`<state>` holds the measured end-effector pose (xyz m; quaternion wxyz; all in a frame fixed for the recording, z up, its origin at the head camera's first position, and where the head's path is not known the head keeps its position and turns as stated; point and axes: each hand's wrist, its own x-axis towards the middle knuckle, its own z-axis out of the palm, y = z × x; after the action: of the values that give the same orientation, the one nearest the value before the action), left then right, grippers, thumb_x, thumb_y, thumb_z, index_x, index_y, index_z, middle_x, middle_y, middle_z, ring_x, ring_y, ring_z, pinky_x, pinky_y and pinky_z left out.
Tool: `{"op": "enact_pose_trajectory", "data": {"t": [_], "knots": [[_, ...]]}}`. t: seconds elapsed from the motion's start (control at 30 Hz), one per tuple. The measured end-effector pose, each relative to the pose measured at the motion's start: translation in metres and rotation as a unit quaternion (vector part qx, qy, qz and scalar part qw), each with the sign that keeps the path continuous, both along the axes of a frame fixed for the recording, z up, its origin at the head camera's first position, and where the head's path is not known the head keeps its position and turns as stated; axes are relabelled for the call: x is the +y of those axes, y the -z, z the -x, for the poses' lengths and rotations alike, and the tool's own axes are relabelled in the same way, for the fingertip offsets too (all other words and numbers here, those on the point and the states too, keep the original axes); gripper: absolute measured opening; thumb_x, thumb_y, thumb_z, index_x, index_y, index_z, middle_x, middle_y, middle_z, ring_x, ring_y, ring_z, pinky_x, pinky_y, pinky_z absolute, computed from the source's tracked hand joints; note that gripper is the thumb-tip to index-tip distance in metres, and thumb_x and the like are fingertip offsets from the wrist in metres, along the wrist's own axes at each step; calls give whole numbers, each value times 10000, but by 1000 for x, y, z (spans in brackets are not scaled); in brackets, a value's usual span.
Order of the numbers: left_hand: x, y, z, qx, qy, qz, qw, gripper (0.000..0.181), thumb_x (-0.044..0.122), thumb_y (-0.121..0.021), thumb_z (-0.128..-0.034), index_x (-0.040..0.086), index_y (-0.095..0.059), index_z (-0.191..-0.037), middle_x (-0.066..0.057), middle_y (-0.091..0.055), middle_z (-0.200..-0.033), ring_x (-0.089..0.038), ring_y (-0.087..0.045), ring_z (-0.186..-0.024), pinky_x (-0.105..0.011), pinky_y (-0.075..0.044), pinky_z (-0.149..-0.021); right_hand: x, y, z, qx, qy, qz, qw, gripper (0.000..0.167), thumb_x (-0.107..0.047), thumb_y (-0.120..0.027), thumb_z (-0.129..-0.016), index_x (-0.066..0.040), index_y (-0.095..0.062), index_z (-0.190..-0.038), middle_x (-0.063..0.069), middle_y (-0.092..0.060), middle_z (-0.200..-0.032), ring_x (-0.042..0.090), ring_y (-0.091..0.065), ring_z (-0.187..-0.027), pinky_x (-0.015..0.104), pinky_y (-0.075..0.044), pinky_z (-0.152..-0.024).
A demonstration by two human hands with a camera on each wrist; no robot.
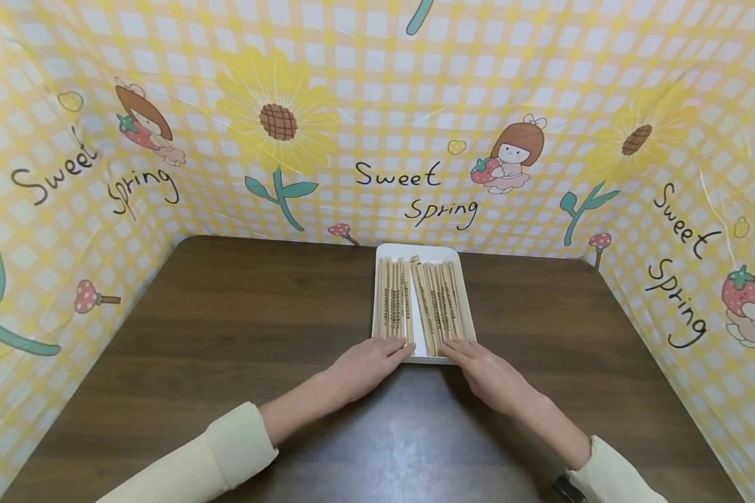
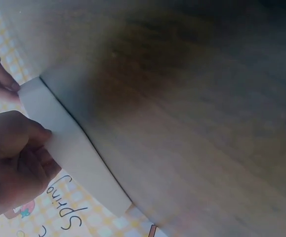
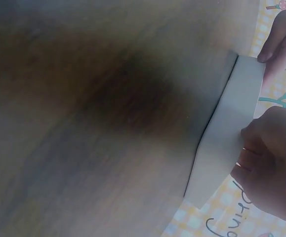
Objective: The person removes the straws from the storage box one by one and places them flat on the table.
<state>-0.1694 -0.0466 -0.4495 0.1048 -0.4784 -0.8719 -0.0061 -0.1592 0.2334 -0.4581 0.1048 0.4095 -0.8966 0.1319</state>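
Note:
A white rectangular tray (image 1: 419,251) stands at the back of the table, holding two groups of thin, paper-wrapped sticks with printed text, a left group (image 1: 393,300) and a right group (image 1: 437,300). Between them runs a narrow gap. My left hand (image 1: 368,363) rests its extended fingers on the near ends of the left group. On the near ends of the right group lie the fingers of my right hand (image 1: 493,374). Both wrist views show the tray's outer wall (image 2: 78,148) (image 3: 226,123), with each thumb by its rim; the other fingertips are partly hidden there.
The brown wooden table (image 1: 258,300) extends on both sides of the tray. A yellow checked cloth (image 1: 377,105) with flowers, cartoon figures and lettering hangs behind and at both sides, close behind the tray's far edge. A dark band (image 1: 568,487) shows at the right sleeve.

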Motion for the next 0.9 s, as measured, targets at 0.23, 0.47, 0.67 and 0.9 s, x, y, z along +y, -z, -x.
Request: {"op": "enact_pose_trajectory", "data": {"t": [0.23, 0.47, 0.67, 0.9], "knots": [[-2, 0, -2, 33, 33, 7, 10000, 447, -19, -576, -965, 19, -535, -1408, -172, -594, -1348, -281, -579, -1231, -416, -501, -1006, 0, 3, -3, 168, 2, 31, 9999, 463, 184, -654, -812, 51, -634, -1256, 207, -628, -1277, 351, -592, -1199, 495, -485, -1006], [-6, -1, -7, -77, 31, 111, 9999, 459, -7, -578, -976, 32, -519, -1430, -157, -580, -1368, -280, -568, -1243, -412, -488, -1022, -3, 3, -8, 286, -88, 135, 9995, 444, 186, -649, -802, 64, -644, -1230, 204, -647, -1237, 355, -611, -1163, 512, -498, -984], [-9, 2, -15, 88, 106, -42, 9999, 451, -9, -590, -959, 29, -541, -1406, -151, -601, -1334, -276, -591, -1209, -410, -510, -994, -5, 3, -17, 340, -105, 170, 9992, 458, 189, -647, -790, 55, -646, -1228, 201, -651, -1226, 353, -620, -1147, 515, -507, -970], [-13, 1, -28, 127, 80, -3, 9999, 470, -9, -603, -941, 37, -542, -1405, -150, -609, -1328, -272, -597, -1204, -419, -513, -991, -9, 1, -28, 410, -153, 109, 9990, 491, 206, -649, -761, 44, -648, -1225, 184, -657, -1216, 336, -625, -1139, 500, -518, -961]]}}
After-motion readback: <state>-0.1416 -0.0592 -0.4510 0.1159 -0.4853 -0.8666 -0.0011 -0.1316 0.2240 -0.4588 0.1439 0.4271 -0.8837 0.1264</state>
